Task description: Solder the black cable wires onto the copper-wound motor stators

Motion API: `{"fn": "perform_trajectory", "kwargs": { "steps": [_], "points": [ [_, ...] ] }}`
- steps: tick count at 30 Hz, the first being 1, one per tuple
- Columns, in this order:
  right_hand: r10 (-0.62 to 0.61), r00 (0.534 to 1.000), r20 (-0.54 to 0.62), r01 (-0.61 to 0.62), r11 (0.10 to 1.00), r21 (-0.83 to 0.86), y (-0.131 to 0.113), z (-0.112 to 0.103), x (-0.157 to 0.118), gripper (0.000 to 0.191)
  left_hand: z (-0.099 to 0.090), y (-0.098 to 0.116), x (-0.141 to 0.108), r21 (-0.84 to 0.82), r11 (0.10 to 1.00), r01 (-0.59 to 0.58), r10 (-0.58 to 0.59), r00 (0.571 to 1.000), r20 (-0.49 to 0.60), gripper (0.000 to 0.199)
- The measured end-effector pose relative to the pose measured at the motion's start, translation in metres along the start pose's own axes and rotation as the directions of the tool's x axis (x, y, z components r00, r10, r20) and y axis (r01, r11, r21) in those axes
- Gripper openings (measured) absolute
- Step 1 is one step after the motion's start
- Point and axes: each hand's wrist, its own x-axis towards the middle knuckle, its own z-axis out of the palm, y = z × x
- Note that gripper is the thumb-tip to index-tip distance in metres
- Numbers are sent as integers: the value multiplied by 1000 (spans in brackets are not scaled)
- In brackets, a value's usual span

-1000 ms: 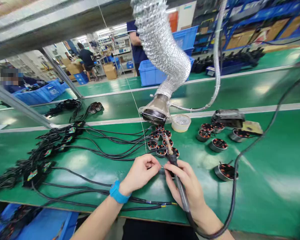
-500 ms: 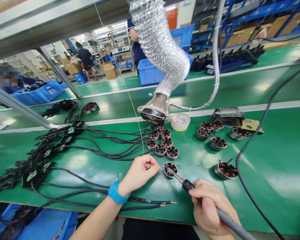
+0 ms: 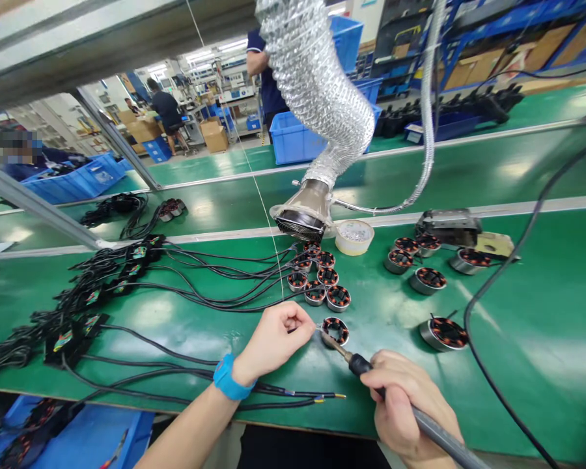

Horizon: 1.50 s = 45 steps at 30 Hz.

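My right hand (image 3: 413, 407) is closed around the handle of a soldering iron (image 3: 360, 366). The iron's tip rests at the left edge of a round motor stator (image 3: 342, 340) with black and orange windings. Just left of that stator, my left hand (image 3: 276, 339) pinches a thin solder wire (image 3: 260, 185) that runs down from above. The wire's end sticks out past the fingertips, close to the iron tip; whether they touch is too small to tell. Beyond my left hand, several stators (image 3: 338, 298) stand grouped with black cables (image 3: 224, 303) reaching them.
A fume extraction hood (image 3: 305, 205) on a silver duct hangs behind the stators, beside a small round tub (image 3: 354, 238). More stators (image 3: 444, 333) stand at right, near a metal iron holder (image 3: 449, 226). Loose cables (image 3: 166, 374) lie at left. Other people are in the background.
The soldering iron tip has shifted left and slightly down, from over the stator to its left edge by my left fingertips. My left hand has barely moved.
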Motion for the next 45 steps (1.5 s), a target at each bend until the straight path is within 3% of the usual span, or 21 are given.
{"fn": "perform_trajectory", "kwargs": {
  "steps": [3,10,17,26,33,39,45],
  "points": [
    [4,1000,-9,-4,1000,7,0,0,0,23,0,0,-1,-3,1000,4,-4,1000,0,13],
    [16,979,-201,-17,1000,-6,0,7,-1,26,0,0,0,-3,1000,9,-9,1000,8,14],
    [11,980,-200,-12,1000,-3,2,8,-3,25,1,1,-1,1,1000,11,-11,1000,11,13],
    [66,996,-60,-69,997,-44,-1,5,-1,23,1,2,-1,4,1000,4,-4,1000,8,14],
    [32,996,82,-17,984,-176,0,17,17,31,1,2,-1,-10,1000,-10,10,1000,19,17],
    [40,980,193,-6,985,-175,10,31,15,46,1,1,-3,36,994,-101,100,995,20,23],
    [50,959,279,-9,990,-144,17,30,3,50,-1,0,-4,83,983,-163,162,987,21,23]
  ]
}}
